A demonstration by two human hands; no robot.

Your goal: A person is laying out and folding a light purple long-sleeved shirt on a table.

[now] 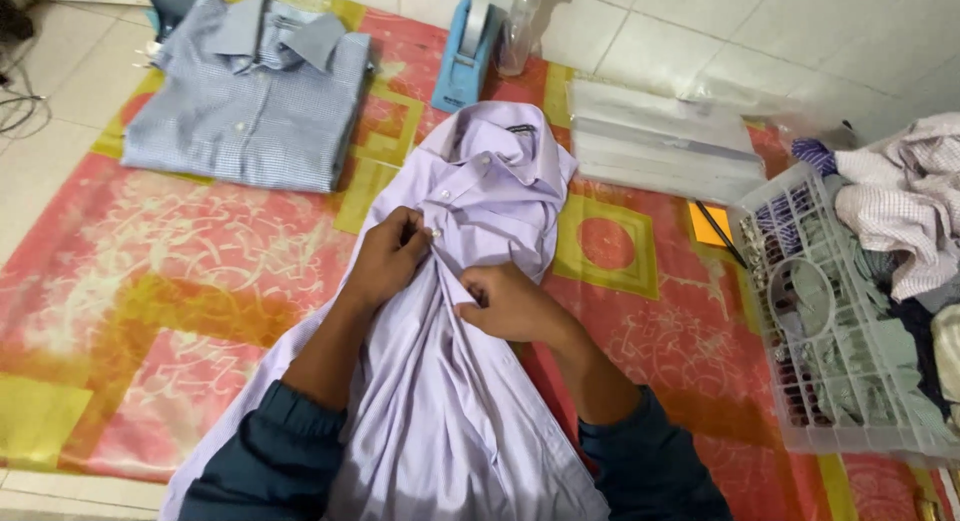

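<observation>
1. Lilac shirt (480,311): lies front-up on the patterned floor mat (150,311), collar away from the viewer, placket bunched at mid-chest.
2. Left hand (388,256): fingers curled, pinching the placket edge at a small white button (436,235).
3. Right hand (510,303): fingertips pressed together on the opposite placket edge, just beside the left hand.
4. Folded blue checked shirt (250,91): well apart, at the mat's far left corner.
5. Tape dispenser (465,51), clear bottle (520,26), stacked clear bags (660,141): beyond the collar.
6. White laundry basket (800,381): at right, full of clothes.
7. Risk, as judged: gathered cloth may hide the buttonhole, so a button may enter the wrong hole; pulling on the bunched placket could crease the front.
</observation>
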